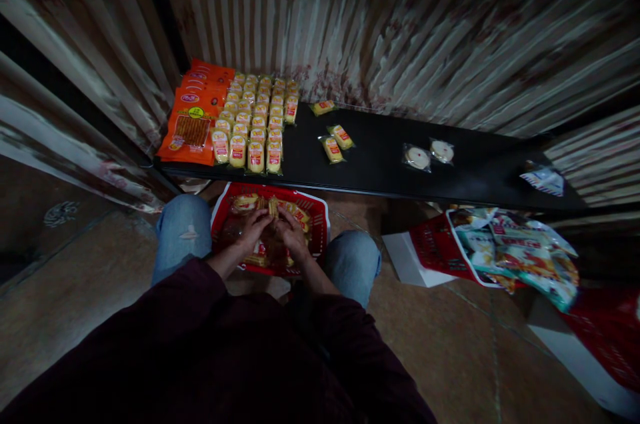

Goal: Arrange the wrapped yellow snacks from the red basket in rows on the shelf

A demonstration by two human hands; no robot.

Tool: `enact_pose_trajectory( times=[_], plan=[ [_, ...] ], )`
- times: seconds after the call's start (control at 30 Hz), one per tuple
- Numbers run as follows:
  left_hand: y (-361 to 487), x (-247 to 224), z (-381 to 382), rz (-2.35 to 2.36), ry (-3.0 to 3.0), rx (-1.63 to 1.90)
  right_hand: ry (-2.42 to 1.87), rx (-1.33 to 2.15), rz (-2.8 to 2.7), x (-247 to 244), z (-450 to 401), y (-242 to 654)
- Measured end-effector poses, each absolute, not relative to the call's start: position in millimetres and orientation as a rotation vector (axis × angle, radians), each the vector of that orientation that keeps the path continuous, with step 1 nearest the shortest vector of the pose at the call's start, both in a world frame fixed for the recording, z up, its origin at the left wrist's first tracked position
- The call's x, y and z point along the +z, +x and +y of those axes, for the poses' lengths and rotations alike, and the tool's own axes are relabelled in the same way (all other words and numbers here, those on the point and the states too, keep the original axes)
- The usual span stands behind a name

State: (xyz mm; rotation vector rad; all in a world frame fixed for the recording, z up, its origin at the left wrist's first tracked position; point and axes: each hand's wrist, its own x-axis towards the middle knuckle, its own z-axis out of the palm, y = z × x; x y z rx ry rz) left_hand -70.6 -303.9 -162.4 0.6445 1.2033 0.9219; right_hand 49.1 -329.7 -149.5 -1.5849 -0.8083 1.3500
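Between my knees stands a red basket (324, 224) with a white rim, holding yellow wrapped snacks (245, 203). Over it, my left hand (254, 227) and my right hand (290, 229) meet at a small yellowish snack pack (273, 207). The fingers of both hands are closed on its sides. On the black shelf (370, 164) just beyond, rows of small wrapped cakes (257, 151) lie at the left, beside overlapping orange snack bags (190, 127). Three loose wrapped cakes (333, 149) lie to the right of the rows.
Two round white wrapped items (417, 157) and a blue and white packet (544, 179) lie farther right on the shelf. Below it, a tilted red basket (435, 244) holds colourful bags (525, 247). Another red container (607, 331) stands at the lower right. A striped curtain (350, 24) hangs behind.
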Motion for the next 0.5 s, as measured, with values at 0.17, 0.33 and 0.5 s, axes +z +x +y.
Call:
enact_pose_trajectory(
  times=[0.17, 0.33, 0.5],
  plan=[
    [-70.8, -159.9, -304.8, 1.25, 0.659, 0.904, -1.557, 1.322, -0.812, -151.0, -329.3, 48.5],
    [-70.3, -157.5, -304.7, 1.234, 0.625, 0.882, -1.518, 1.286, -0.854, -157.2, -329.7, 49.2],
    [-70.0, -159.9, -303.4, 1.177, 0.538, 0.87, -1.524, 1.229, -0.871, -158.3, -327.9, 48.0]
  ],
)
